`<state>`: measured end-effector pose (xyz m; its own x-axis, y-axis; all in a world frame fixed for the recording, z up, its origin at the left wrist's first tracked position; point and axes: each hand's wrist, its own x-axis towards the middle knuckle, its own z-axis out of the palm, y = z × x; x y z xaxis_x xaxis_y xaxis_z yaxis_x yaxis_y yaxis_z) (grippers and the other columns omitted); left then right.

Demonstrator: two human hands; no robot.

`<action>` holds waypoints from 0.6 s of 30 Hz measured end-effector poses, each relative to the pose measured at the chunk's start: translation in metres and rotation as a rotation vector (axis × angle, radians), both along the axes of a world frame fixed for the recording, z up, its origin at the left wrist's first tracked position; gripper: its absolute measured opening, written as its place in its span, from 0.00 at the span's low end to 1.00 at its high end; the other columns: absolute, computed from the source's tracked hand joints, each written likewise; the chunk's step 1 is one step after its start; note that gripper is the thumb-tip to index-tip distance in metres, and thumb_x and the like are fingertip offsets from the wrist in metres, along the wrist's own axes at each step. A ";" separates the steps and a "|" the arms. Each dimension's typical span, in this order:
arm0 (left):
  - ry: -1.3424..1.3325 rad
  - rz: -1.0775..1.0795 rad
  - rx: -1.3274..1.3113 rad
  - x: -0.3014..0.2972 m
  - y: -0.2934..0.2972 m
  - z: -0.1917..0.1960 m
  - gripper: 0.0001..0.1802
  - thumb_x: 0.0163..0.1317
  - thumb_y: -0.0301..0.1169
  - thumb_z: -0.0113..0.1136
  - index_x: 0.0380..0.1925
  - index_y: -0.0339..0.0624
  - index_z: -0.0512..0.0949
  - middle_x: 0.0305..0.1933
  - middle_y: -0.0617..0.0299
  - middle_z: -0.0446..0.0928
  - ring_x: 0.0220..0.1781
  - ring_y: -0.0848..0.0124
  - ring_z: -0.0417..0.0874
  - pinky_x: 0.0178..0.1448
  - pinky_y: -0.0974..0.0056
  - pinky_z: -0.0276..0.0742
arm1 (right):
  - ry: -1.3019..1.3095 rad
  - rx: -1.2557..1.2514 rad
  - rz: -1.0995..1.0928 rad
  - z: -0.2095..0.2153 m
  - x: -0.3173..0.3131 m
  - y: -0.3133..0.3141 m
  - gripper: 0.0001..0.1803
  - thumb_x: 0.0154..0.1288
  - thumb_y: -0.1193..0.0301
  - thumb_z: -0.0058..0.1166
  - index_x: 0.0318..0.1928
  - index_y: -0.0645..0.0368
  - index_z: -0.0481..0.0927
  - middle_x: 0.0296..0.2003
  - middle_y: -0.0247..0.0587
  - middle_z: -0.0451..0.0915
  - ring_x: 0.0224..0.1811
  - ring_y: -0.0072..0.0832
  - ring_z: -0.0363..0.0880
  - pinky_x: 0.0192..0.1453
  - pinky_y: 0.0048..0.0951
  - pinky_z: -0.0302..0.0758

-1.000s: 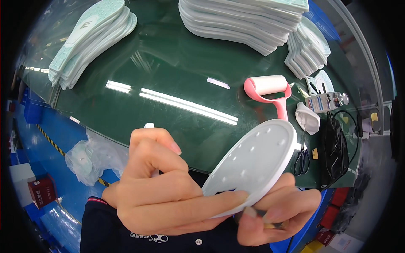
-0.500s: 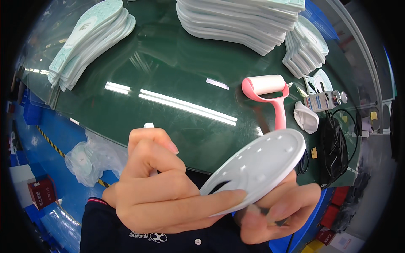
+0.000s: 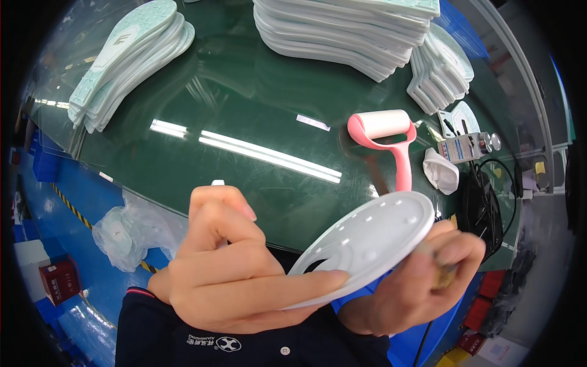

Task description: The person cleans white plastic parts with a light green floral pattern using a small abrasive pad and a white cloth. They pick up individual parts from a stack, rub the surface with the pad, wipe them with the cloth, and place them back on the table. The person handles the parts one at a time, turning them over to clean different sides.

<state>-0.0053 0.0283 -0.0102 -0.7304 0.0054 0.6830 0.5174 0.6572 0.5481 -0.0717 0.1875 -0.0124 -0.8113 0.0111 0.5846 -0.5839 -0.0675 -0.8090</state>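
My left hand [image 3: 238,269] is closed on a white shoe sole [image 3: 373,235], which is tilted and edge-on toward me. Small raised dots show along its surface, and a dark gap opens near the fingers. A small white tip [image 3: 217,182] pokes out above the curled fingers of the same hand; the rest of it is hidden. To the right, beside the sole's rim, my right hand [image 3: 422,281] is blurred, its fingers pinched around a small yellowish-grey piece [image 3: 444,275] whose kind I cannot make out.
On the green table [image 3: 257,116] lie a pink-handled lint roller [image 3: 382,125], a crumpled white cloth-like piece [image 3: 440,171], a labelled bottle [image 3: 461,148] and a black pouch [image 3: 480,208]. Stacked soles [image 3: 342,37] stand at the back, with another stack [image 3: 131,61] at left.
My right hand has moved right and upward, away from the sole's underside, with the small piece in its fingers. The sole has shifted slightly left and down in my left hand.
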 end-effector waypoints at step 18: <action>0.041 -0.017 0.029 -0.001 -0.009 -0.002 0.18 0.19 0.33 0.65 0.21 0.46 0.82 0.15 0.74 0.55 0.26 0.74 0.56 0.39 0.64 0.50 | -0.289 0.345 -0.203 -0.028 -0.019 0.039 0.25 0.55 0.75 0.48 0.54 0.67 0.61 0.50 0.49 0.65 0.47 0.33 0.68 0.45 0.28 0.68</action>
